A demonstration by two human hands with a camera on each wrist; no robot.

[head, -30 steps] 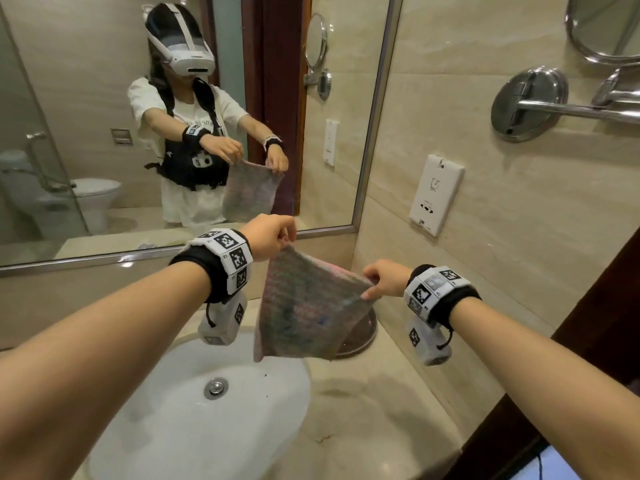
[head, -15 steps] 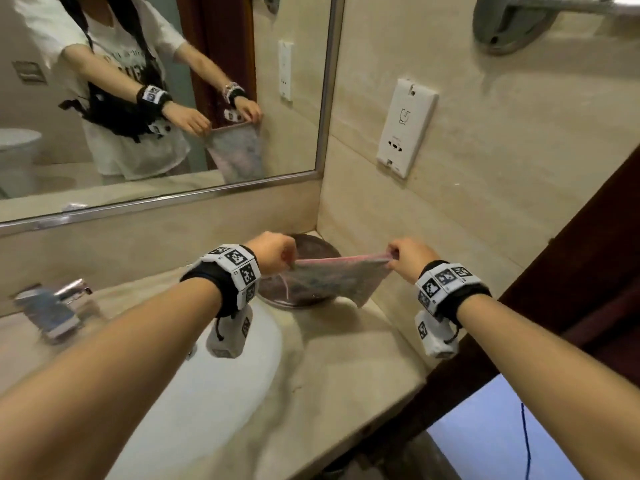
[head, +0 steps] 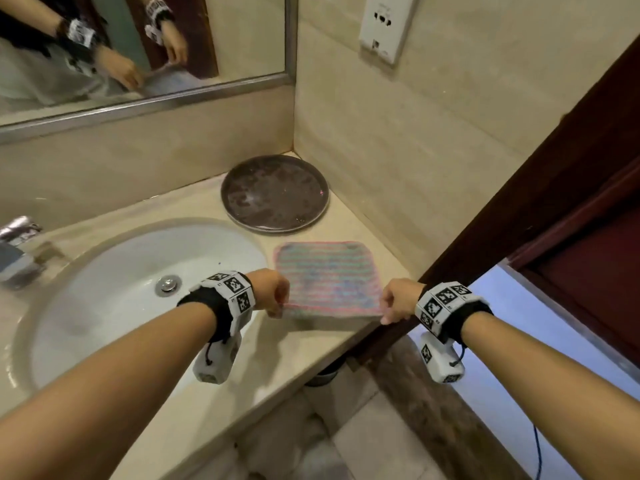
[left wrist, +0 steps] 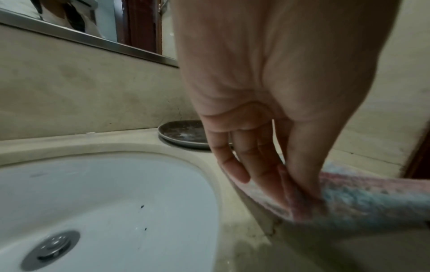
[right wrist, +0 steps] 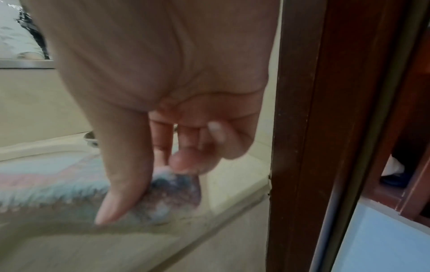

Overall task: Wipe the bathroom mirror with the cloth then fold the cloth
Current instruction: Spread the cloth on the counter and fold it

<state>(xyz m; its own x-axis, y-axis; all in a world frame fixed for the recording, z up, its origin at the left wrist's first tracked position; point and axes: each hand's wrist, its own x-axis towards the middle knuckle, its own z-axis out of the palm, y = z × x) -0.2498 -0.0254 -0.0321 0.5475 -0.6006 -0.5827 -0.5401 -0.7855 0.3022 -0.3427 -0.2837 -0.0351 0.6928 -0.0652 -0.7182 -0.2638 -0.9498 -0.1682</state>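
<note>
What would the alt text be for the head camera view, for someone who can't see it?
Both hands, left hand and right hand, pinch the near corners of a striped pink-and-blue cloth spread on a beige counter, between a white sink and a dark door frame. A dark round tray sits behind, below the mirror.

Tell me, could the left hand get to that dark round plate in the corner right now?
Probably not at once: the left hand is pinching a corner of the cloth. The dark round plate lies just beyond, nothing between.

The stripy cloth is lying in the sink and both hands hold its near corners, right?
Not in the sink. The head view shows the cloth on the counter beside the sink. The left hand and right hand do hold its near corners.
</note>
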